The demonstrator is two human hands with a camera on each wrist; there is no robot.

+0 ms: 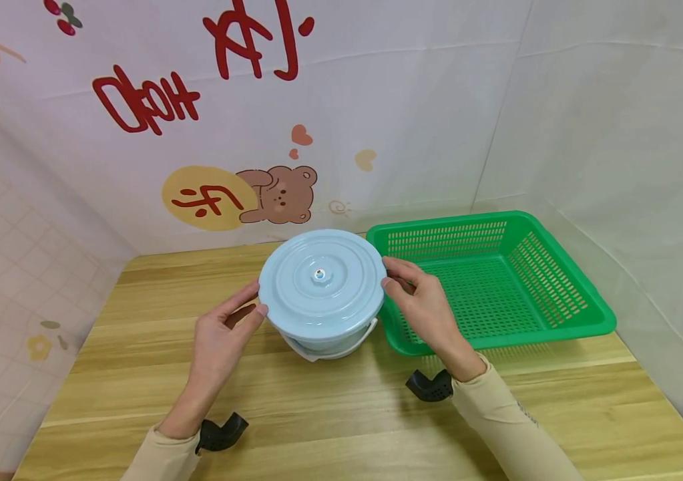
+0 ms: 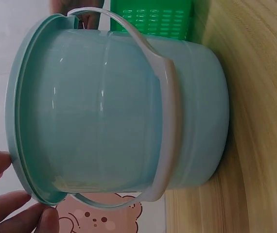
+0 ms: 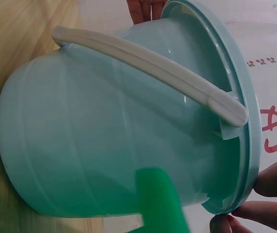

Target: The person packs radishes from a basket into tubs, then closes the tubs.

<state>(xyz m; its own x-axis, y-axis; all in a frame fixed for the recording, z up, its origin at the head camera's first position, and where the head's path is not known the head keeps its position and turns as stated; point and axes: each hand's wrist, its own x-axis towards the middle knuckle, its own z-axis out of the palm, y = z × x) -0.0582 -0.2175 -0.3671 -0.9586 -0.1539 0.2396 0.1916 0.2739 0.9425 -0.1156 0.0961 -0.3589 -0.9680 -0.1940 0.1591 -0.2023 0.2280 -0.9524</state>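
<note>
A round light-blue lid [image 1: 293, 297] with a small central knob [image 1: 320, 275] sits on a light-blue bucket [image 2: 114, 111]. On opposite sides of the lid, my left hand [image 1: 219, 341] and right hand [image 1: 428, 307] hold its rim with thumb and fingers. The left fingertips [image 2: 17, 221] reach the rim's underside in the left wrist view. Near the lid edge in the right wrist view are the right thumb and fingers [image 3: 269, 213]. The bucket's pale handle [image 2: 170, 121] hangs down against its front. Whether the lid is fully seated is hard to tell.
A green plastic basket [image 1: 599, 321] with slotted walls stands right of the bucket, close to the right hand. Wood-grain tabletop [image 1: 317, 414] lies under both. A printed white backdrop [image 1: 413, 120] rises behind. Black mounts [image 1: 221, 434] sit at both wrists.
</note>
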